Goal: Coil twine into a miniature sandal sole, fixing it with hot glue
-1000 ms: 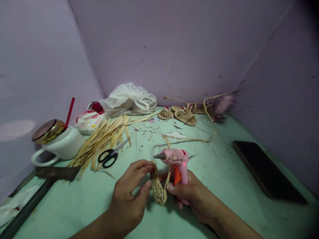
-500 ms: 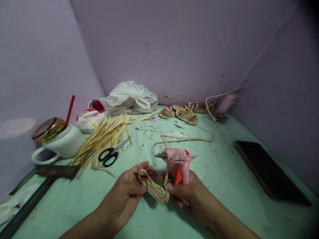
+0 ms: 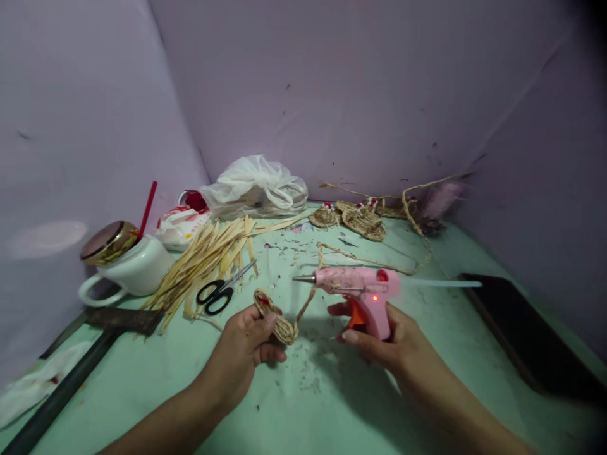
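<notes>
Between the thumb and fingers of my left hand (image 3: 249, 344) is a small oval coil of braided straw (image 3: 283, 328), held above the table. From its right end a loose straw braid (image 3: 306, 309) rises behind the glue gun and trails away to the back right. My right hand (image 3: 386, 338) grips a pink hot glue gun (image 3: 363, 283) by its handle, fingers near the orange trigger. The gun's red light is lit, and its nozzle points left, above and apart from the coil. A pale glue stick (image 3: 446, 284) sticks out of its back.
Black-handled scissors (image 3: 220, 296) and flat straw strips (image 3: 203, 259) lie at left, beside a white mug (image 3: 142, 268) and a hammer-like tool (image 3: 109, 325). Finished woven slippers (image 3: 363, 221) and a plastic bag (image 3: 258, 186) sit along the back. A dark phone-like slab (image 3: 526, 335) lies right.
The glue gun has moved right and up, away from the coil, and its glue stick now shows. My left hand has shifted left and up with the coil.
</notes>
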`<state>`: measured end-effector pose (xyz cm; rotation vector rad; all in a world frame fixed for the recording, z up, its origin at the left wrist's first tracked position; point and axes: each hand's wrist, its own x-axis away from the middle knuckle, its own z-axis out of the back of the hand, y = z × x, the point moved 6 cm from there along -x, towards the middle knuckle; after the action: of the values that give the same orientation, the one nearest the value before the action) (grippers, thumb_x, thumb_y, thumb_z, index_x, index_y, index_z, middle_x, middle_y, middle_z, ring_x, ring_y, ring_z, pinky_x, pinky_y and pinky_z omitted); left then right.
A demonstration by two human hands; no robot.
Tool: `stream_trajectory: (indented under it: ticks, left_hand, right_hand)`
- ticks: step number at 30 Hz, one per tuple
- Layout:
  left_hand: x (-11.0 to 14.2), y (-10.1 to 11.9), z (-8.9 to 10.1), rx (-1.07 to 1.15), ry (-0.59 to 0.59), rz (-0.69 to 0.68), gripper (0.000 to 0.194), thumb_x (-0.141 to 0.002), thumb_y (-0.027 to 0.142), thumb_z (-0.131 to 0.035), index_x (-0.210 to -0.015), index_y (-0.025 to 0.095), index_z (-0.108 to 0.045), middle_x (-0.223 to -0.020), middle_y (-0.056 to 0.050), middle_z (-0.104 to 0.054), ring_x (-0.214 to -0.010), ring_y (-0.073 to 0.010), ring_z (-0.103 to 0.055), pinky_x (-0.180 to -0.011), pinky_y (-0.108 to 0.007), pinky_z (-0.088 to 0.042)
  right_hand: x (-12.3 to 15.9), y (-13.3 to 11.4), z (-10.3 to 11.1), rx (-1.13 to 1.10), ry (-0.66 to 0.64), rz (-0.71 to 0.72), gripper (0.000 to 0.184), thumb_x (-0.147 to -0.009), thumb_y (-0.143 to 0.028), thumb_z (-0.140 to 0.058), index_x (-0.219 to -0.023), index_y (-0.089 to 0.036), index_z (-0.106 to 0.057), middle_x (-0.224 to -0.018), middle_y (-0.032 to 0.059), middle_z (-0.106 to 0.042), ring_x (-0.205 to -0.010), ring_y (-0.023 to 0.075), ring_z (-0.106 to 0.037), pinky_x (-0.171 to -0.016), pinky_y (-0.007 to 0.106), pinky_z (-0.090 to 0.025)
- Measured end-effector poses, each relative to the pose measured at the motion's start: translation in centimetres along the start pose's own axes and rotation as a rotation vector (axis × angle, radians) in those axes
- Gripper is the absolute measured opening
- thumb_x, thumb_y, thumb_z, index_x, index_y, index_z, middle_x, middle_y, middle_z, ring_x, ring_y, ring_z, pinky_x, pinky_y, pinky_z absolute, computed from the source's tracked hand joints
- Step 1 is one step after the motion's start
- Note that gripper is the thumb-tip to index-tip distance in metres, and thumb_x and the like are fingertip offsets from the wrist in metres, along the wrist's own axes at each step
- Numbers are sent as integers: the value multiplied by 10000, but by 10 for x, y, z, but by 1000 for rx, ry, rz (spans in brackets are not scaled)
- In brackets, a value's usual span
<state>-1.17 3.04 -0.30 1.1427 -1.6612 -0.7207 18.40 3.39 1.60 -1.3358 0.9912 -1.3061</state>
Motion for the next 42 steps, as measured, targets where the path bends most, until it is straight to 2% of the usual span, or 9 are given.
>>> stream_trajectory:
  ticks: [2,7,11,16,19,25,30,37,42]
  left_hand:
    - [-3,2,0,4,-25,-3,358,-600,355,-800,-790,126,-602,-674,-22,-632,-577,-107,-554,-504,-222,-483]
    - [-4,2,0,7,-48,-19,401,-544,348,-827,-770,116,-590,-666,-32,-649,-572,-114,-574,-532,-228,-466]
    - [-5,-1,3,7,2,27,423,-532,323,-832,-831,114,-619,-686,-36,-655,-590,-126,-591,-576,-259,-489]
    - [-5,-2,3,-25,1,59,409,-531,339,-822,-820,104,-654,-682,-54,-658,-579,-131,-584,-552,-253,-473]
    - [-5,-2,2,-37,6,30,414,-537,340,-812,-850,112,-664,-658,-38,-647,-562,-124,-570,-551,-254,-464]
    - [-5,-3,3,-83,40,-44,444,-590,335,-761,-965,126,-650,-636,11,-604,-507,-97,-529,-544,-246,-408]
    - [-5,-2,4,-121,55,-58,527,-595,358,-743,-1045,118,-608,-633,29,-584,-504,-98,-524,-556,-248,-370]
    - [-5,-2,2,-132,51,-54,572,-579,390,-750,-1056,111,-599,-632,28,-573,-501,-100,-513,-551,-253,-355]
    - [-5,-2,2,-127,35,-58,568,-580,396,-761,-1052,117,-612,-638,20,-583,-508,-103,-514,-556,-255,-356]
  right_hand:
    - [2,-9,8,-3,-54,61,387,-704,-443,-690,-999,-194,-666,-866,69,-660,-646,165,-552,-483,246,-381]
    - [4,-12,16,102,-205,122,419,-824,-574,-506,-900,-210,-697,-649,40,-612,-575,158,-484,-510,270,-356]
    - [8,4,23,164,-127,133,437,-812,-596,-503,-866,-207,-695,-568,4,-526,-518,144,-431,-485,262,-349]
    - [24,29,41,168,100,61,414,-783,-593,-540,-765,-218,-713,-560,-2,-525,-507,135,-437,-460,229,-389]
    - [29,33,45,208,83,92,447,-772,-612,-530,-676,-213,-706,-548,17,-567,-498,145,-478,-450,228,-424]
    - [37,41,51,387,151,39,471,-731,-636,-548,-757,-215,-758,-828,92,-718,-698,246,-635,-641,324,-559]
    - [43,41,45,374,208,47,463,-731,-631,-558,-827,-225,-759,-1044,100,-702,-934,307,-633,-905,442,-483]
    - [44,46,42,385,171,3,483,-739,-640,-547,-946,-252,-745,-1107,94,-667,-1033,317,-591,-988,491,-402]
    - [43,48,42,386,177,-3,481,-742,-637,-545,-974,-264,-740,-1121,85,-661,-1043,316,-596,-981,476,-418]
